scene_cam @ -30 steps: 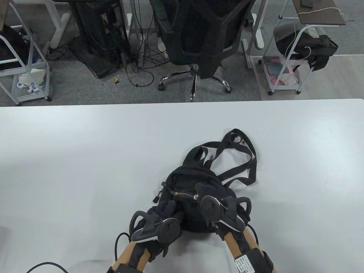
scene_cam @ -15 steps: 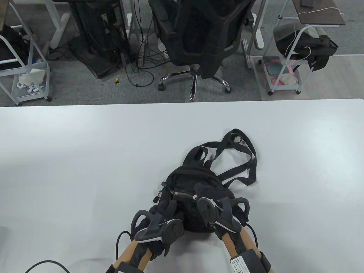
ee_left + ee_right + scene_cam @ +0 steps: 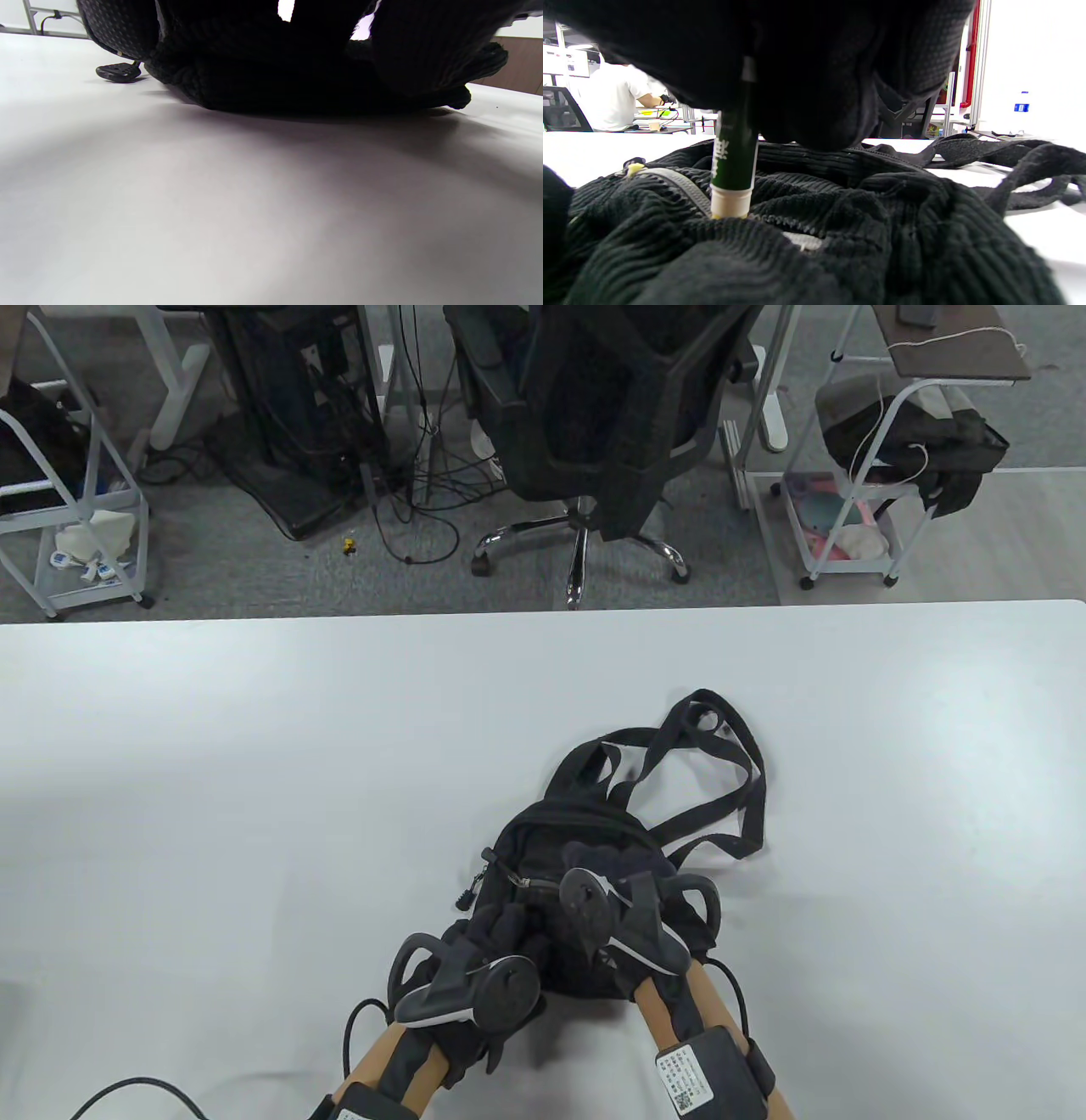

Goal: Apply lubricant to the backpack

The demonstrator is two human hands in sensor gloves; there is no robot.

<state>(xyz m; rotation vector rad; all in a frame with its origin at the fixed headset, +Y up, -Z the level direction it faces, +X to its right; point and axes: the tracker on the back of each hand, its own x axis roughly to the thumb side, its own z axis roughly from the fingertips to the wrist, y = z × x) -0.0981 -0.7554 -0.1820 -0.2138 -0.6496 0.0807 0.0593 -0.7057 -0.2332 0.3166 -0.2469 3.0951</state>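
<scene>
Obscured: the zipper (image 3: 670, 180) on the black corduroy backpack (image 3: 556, 848) is partly hidden behind the trackers in the table view. The left wrist view is mostly dark fabric, with a zipper pull (image 3: 118, 72) lying on the table (image 3: 254, 772).

Right hand (image 3: 615, 869): curled closed around a green lubricant stick (image 3: 734, 156), held upright, its white tip touching the zipper.

Left hand (image 3: 496, 929): rests on the backpack's near-left side; finger spread cannot be told.

Backpack: near table edge, centre, straps (image 3: 721, 780) trailing away.
</scene>
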